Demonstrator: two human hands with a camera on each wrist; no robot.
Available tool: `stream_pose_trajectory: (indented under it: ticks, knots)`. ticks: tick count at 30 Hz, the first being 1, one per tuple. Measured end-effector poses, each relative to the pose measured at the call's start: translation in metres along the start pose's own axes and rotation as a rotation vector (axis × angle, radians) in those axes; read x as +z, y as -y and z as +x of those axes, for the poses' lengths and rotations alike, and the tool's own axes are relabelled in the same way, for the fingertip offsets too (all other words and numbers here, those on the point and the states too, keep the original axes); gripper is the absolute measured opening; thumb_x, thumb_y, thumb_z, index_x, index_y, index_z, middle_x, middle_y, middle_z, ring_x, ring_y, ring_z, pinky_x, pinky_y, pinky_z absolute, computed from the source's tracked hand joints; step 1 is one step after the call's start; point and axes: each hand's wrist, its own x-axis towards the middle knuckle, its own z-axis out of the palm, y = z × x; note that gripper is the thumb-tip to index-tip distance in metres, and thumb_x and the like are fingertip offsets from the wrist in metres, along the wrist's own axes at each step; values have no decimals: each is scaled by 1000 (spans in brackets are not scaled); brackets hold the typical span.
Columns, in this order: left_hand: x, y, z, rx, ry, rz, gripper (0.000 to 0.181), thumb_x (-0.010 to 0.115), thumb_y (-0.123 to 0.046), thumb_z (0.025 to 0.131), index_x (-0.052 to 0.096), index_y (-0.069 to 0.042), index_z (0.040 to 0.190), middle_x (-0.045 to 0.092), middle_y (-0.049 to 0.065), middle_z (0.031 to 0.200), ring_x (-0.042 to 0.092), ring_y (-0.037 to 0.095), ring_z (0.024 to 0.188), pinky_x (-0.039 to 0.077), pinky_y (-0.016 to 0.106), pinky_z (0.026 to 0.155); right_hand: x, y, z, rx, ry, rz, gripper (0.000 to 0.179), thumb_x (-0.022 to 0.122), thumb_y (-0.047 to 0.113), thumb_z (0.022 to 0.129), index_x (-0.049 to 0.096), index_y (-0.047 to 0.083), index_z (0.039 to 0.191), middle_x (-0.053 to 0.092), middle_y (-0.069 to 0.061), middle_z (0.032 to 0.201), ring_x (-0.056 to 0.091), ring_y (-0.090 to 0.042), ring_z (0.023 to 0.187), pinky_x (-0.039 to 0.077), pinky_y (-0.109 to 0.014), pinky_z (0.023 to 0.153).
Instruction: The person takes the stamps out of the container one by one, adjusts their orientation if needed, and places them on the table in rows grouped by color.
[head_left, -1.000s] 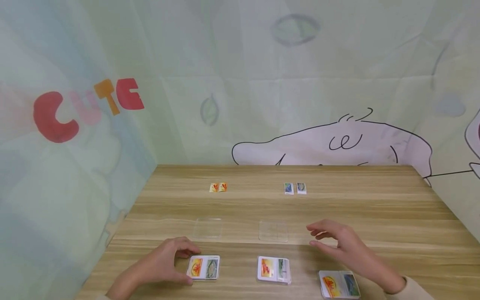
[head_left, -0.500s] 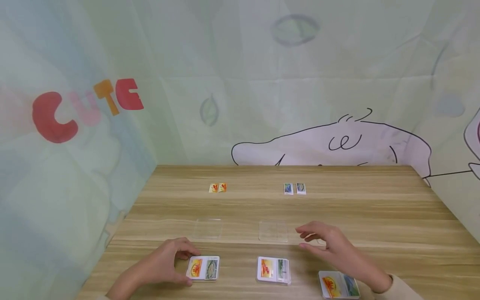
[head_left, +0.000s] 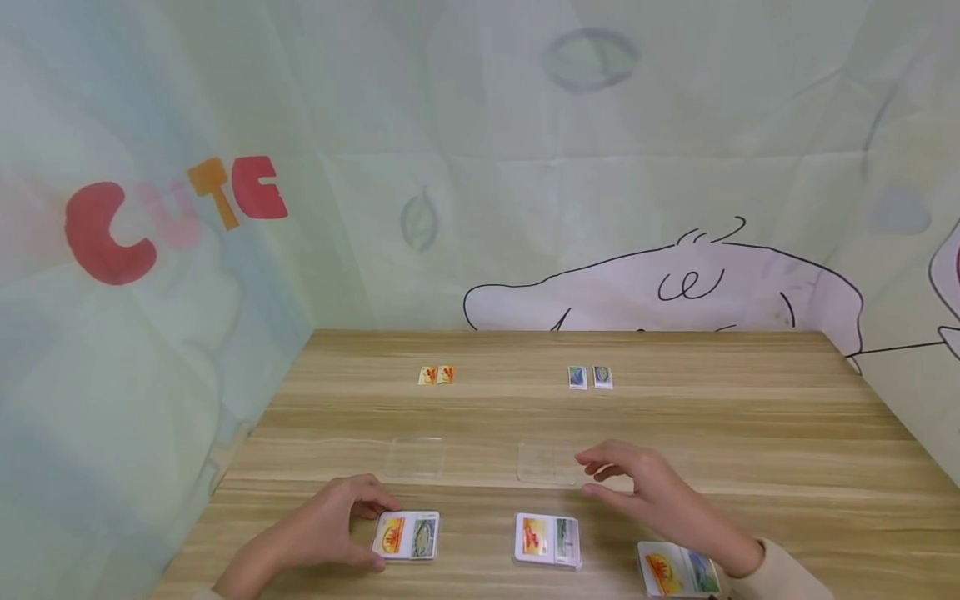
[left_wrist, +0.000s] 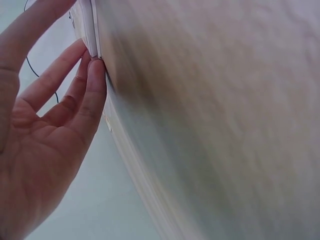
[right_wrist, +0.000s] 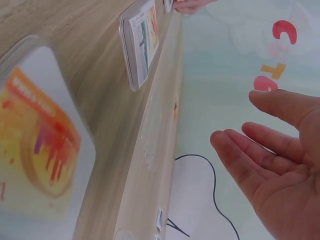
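In the head view, my left hand holds the left card case by its edges, thumb at the near corner and fingers at the far one. Its fingers meet the case's thin edge in the left wrist view. My right hand hovers over the table with relaxed fingers and nothing in them, beside a clear flat plastic lid. A middle card case and a right card case show orange and green pictures. The right sleeve covers part of the right case.
Another clear lid lies behind the left case. At the table's back are two small orange picture cards and two small blue-green ones. A printed cloth backdrop rises behind the wooden table.
My right hand has drifted left, up to the right edge of the right-hand clear lid. The left hand and the card cases have stayed in place.
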Motion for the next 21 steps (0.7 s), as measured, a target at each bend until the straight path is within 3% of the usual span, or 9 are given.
stream_pose_trajectory:
  ticks: [9, 21]
  knots:
    - [0, -2, 2, 1, -4, -20, 51, 93, -30, 68, 71, -9, 109, 62, -2, 107, 63, 12, 95, 55, 30, 83, 7, 10, 10, 2, 36, 23, 29, 69, 18, 95, 66, 2, 119, 69, -8, 110, 68, -24, 95, 56, -32, 81]
    - [0, -1, 1, -1, 2, -39, 50, 93, -28, 68, 71, -8, 108, 62, -1, 106, 64, 12, 94, 55, 30, 83, 17, 19, 19, 29, 96, 62, 28, 68, 16, 96, 67, 0, 119, 69, -12, 109, 68, -24, 94, 57, -38, 80]
